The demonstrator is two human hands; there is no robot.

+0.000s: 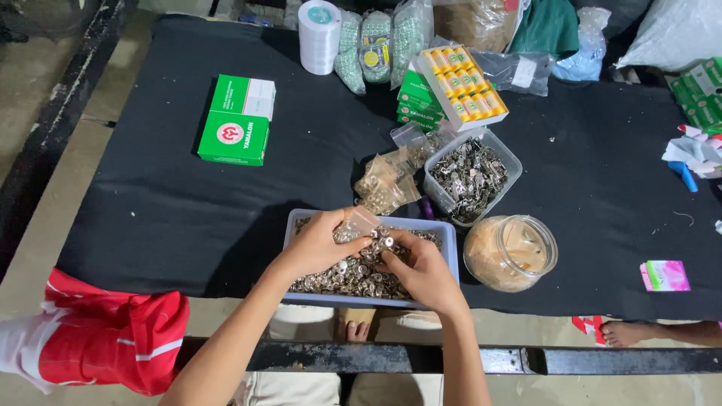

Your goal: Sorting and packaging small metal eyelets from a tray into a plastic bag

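Both hands are over a shallow blue-grey tray (pixel 448 239) heaped with small silver metal fasteners (pixel 347 274), which sits at the near edge of a black cloth-covered surface (pixel 150 203). The left hand (pixel 320 244) is closed around a small clear plastic bag (pixel 359 222), pinching it at its mouth above the heap. The right hand (pixel 423 271) is closed on a few fasteners, fingertips (pixel 387 244) meeting the bag's opening; the exact count in the grip cannot be told. Just behind the tray lie several filled small clear bags (pixel 385 184) in a loose pile. To their right stands a clear plastic tub (pixel 472 177) holding darker metal clips. Beside the tray's right end, a clear round jar (pixel 511 252) lies tilted, its contents pale and indistinct. Further back: a green-and-white carton (pixel 237 120) to the left, a stack of white tape rolls (pixel 319 36), bagged green items (pixel 376 45), and an open box of yellow-labelled spools (pixel 462 86) resting on green cartons. A small pink-and-green packet (pixel 665 275) lies at the right. A red-and-white garment (pixel 98 334) shows below the surface edge at left, and a bare foot (pixel 624 331) at lower right.
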